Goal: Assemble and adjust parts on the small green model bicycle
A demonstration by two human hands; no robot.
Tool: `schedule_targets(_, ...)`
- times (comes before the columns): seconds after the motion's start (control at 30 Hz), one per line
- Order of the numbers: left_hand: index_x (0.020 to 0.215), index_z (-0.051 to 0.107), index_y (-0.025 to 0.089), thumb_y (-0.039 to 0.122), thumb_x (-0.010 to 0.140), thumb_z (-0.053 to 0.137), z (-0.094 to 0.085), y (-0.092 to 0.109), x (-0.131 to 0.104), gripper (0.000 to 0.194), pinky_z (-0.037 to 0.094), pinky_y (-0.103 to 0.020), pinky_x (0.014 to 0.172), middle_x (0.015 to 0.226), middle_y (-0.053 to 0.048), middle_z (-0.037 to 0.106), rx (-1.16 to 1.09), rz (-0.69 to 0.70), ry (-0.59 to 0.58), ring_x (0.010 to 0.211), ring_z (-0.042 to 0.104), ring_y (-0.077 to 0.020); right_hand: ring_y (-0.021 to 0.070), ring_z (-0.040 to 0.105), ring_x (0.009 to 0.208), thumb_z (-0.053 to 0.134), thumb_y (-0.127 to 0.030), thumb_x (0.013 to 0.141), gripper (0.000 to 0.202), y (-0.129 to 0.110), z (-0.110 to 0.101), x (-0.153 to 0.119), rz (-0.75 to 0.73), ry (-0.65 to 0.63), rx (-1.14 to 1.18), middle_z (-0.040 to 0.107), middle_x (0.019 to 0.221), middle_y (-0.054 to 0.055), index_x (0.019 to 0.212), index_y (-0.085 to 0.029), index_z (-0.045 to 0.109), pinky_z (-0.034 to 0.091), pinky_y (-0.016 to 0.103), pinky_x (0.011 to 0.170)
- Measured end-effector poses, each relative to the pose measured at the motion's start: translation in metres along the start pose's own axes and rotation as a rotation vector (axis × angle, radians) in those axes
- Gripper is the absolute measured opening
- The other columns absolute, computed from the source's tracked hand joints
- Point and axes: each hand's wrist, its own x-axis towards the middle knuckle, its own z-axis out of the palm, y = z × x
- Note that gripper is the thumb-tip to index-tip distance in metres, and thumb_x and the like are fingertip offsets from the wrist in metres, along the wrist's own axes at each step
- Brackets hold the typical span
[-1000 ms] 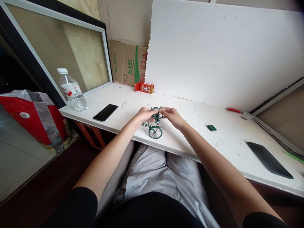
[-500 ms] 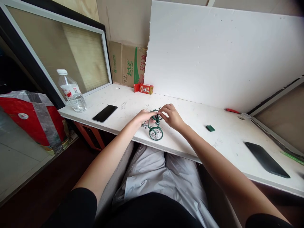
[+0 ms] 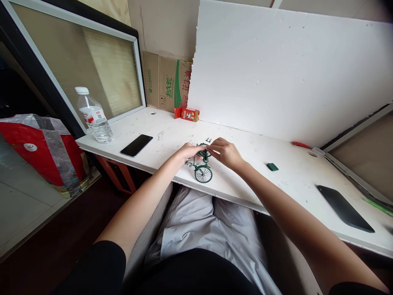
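A small green model bicycle (image 3: 203, 173) is tilted over the white table near its front edge, one spoked wheel toward me. My left hand (image 3: 189, 151) is closed on the bicycle's frame from the left. My right hand (image 3: 225, 152) is at the bicycle's far wheel, thumb and fingers pinched together; what they hold, if anything, is too small to make out. A small dark green part (image 3: 208, 139) lies on the table just beyond the fingers. Farther right sits a green block-like piece (image 3: 272, 166).
On the white table (image 3: 172, 131) are a black phone (image 3: 136, 145) and a water bottle (image 3: 95, 119) at left, a red packet (image 3: 189, 114) behind, and a black flat object (image 3: 345, 208) at right. A white board (image 3: 276, 73) stands along the back.
My right hand's fingers have drawn closer together and lowered slightly. The small dark green part beyond them now shows more clearly. The view has shifted a little.
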Motion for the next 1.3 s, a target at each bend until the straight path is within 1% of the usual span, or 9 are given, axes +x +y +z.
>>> schedule_targets(0.13, 0.072, 0.072, 0.015, 0.043, 0.084, 0.087, 0.001, -0.001, 0.002, 0.034, 0.033, -0.023, 0.046, 0.057, -0.004, 0.068, 0.017, -0.035, -0.009, 0.048, 0.053, -0.0102, 0.0247, 0.067, 0.093, 0.048, -0.03, 0.112, 0.033, 0.004, 0.003, -0.008, -0.071, -0.01, -0.111, 0.077, 0.095, 0.011, 0.118, -0.019, 0.078, 0.054, 0.037, 0.074)
schedule_targets(0.27, 0.067, 0.066, 0.016, 0.041, 0.082, 0.089, 0.003, 0.001, 0.0, 0.038, 0.033, -0.022, 0.045, 0.054, -0.003, 0.065, -0.03, -0.092, -0.018, 0.045, 0.049, -0.0086, 0.0251, 0.068, 0.099, 0.046, -0.026, 0.112, 0.033, 0.01, 0.006, -0.016, -0.158, -0.029, -0.237, 0.078, 0.099, 0.012, 0.124, -0.017, 0.075, 0.056, 0.036, 0.074)
schedule_targets(0.43, 0.066, 0.065, 0.016, 0.042, 0.081, 0.09, 0.006, 0.001, -0.003, 0.039, 0.033, -0.021, 0.044, 0.051, -0.002, 0.062, -0.064, -0.106, -0.052, 0.045, 0.049, -0.0087, 0.0241, 0.069, 0.098, 0.049, -0.026, 0.112, 0.03, 0.011, 0.004, -0.019, -0.167, -0.038, -0.224, 0.078, 0.098, 0.011, 0.123, -0.018, 0.075, 0.055, 0.034, 0.072)
schedule_targets(0.53, 0.068, 0.067, 0.016, 0.044, 0.081, 0.09, 0.007, -0.001, -0.002, 0.038, 0.033, -0.021, 0.044, 0.052, -0.002, 0.064, -0.044, -0.102, -0.06, 0.045, 0.05, -0.0083, 0.0235, 0.069, 0.094, 0.052, -0.03, 0.111, 0.03, 0.008, 0.0, -0.019, -0.118, -0.017, -0.148, 0.079, 0.095, 0.011, 0.121, -0.018, 0.077, 0.054, 0.034, 0.071)
schedule_targets(0.63, 0.073, 0.072, 0.015, 0.044, 0.083, 0.087, 0.009, -0.005, 0.001, 0.034, 0.033, -0.022, 0.046, 0.055, -0.003, 0.066, -0.006, -0.081, -0.065, 0.048, 0.054, -0.0089, 0.0233, 0.07, 0.088, 0.055, -0.035, 0.11, 0.031, 0.004, -0.003, -0.017, -0.02, -0.002, -0.012, 0.079, 0.089, 0.009, 0.11, -0.021, 0.082, 0.055, 0.036, 0.072)
schedule_targets(0.77, 0.091, 0.08, 0.014, 0.042, 0.082, 0.088, 0.013, -0.011, 0.007, 0.031, 0.039, -0.022, 0.051, 0.073, -0.006, 0.077, -0.011, -0.073, -0.062, 0.059, 0.065, -0.012, 0.0271, 0.07, 0.092, 0.065, -0.051, 0.103, 0.033, 0.002, -0.009, -0.014, 0.124, 0.015, 0.213, 0.081, 0.09, 0.009, 0.098, -0.026, 0.086, 0.058, 0.041, 0.075)
schedule_targets(0.9, 0.093, 0.08, 0.013, 0.039, 0.082, 0.088, 0.018, -0.014, 0.008, 0.03, 0.047, -0.022, 0.057, 0.084, -0.009, 0.08, -0.073, -0.07, -0.068, 0.064, 0.07, -0.0134, 0.0281, 0.069, 0.089, 0.068, -0.062, 0.097, 0.04, 0.002, -0.016, -0.012, 0.202, 0.015, 0.33, 0.08, 0.088, 0.01, 0.092, -0.027, 0.087, 0.059, 0.044, 0.075)
schedule_targets(1.07, 0.094, 0.079, 0.014, 0.039, 0.082, 0.089, 0.019, -0.014, 0.006, 0.029, 0.048, -0.022, 0.057, 0.085, -0.008, 0.08, -0.103, -0.076, -0.063, 0.064, 0.07, -0.0129, 0.0262, 0.072, 0.085, 0.066, -0.065, 0.097, 0.045, 0.0, -0.021, -0.014, 0.262, -0.012, 0.407, 0.081, 0.091, 0.011, 0.093, -0.025, 0.087, 0.061, 0.041, 0.067)
schedule_targets(1.3, 0.096, 0.082, 0.015, 0.042, 0.082, 0.087, 0.018, -0.013, 0.005, 0.03, 0.048, -0.022, 0.058, 0.092, -0.009, 0.081, -0.096, -0.053, -0.09, 0.07, 0.073, -0.0139, 0.0246, 0.073, 0.086, 0.073, -0.059, 0.094, 0.036, -0.002, -0.02, -0.02, 0.314, 0.039, 0.497, 0.081, 0.095, 0.01, 0.097, -0.025, 0.087, 0.062, 0.037, 0.064)
